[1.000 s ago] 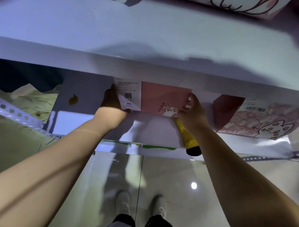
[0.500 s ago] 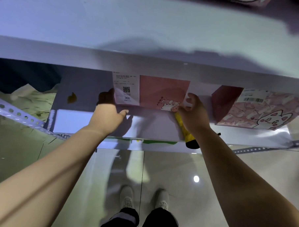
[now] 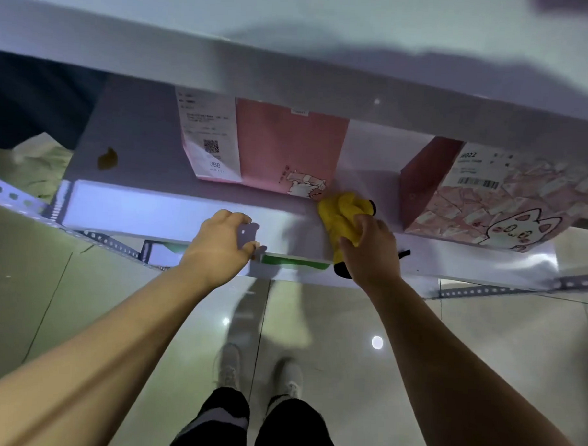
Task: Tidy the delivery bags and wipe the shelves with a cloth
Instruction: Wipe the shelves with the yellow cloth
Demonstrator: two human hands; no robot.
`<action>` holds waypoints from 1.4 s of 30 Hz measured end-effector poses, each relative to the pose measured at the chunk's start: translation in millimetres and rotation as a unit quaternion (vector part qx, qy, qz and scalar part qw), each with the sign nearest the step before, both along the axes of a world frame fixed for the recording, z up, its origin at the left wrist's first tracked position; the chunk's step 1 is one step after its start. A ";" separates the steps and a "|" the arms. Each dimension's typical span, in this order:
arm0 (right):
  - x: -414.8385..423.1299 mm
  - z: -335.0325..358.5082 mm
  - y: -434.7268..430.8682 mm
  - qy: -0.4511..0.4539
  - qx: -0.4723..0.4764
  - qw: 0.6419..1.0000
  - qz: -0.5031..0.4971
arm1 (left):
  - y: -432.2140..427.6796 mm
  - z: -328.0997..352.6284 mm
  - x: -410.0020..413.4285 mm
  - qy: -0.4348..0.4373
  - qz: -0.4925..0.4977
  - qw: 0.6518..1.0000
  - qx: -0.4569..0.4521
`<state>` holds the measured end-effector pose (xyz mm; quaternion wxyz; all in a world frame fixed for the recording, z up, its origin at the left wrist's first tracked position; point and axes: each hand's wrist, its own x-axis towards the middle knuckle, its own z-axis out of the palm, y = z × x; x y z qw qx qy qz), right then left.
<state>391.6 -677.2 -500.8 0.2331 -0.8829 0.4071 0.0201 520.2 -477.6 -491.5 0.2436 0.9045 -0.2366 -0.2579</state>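
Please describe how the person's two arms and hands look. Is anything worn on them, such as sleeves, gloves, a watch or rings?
The left forearm and the right forearm are bare to the picture's edge; no sleeve shows. The left hand and the right hand wear no gloves. No watch, bracelet or ring is visible, though the picture is slightly blurred.

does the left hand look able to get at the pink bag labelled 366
Probably yes: the left hand is empty at the front of the shelf, with only bare board between it and the pink bag. The right hand and yellow cloth sit to the side.
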 end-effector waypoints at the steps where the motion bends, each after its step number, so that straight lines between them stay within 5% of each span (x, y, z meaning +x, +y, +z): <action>1: 0.8 -3.2 -3.9 0.021 -0.029 0.999 0.016 | -3.9 -3.4 -4.5 0.002 0.002 1.000 0.003; 11: 11.6 -34.0 -17.8 0.153 -0.072 0.977 0.131 | -23.8 -21.2 -44.7 -0.016 0.037 0.999 -0.021; 20: -0.8 -19.2 -18.1 0.186 -0.048 0.976 0.099 | -12.4 -21.3 -66.8 -0.016 0.051 0.999 -0.004; 30: -7.3 -8.2 33.9 0.129 -0.028 0.980 0.146 | 40.0 -22.1 -58.0 0.011 0.072 0.997 0.004; 42: 113.2 -11.4 171.6 0.060 -0.042 0.964 0.255 | 180.0 -20.4 24.2 -0.030 0.101 0.994 0.034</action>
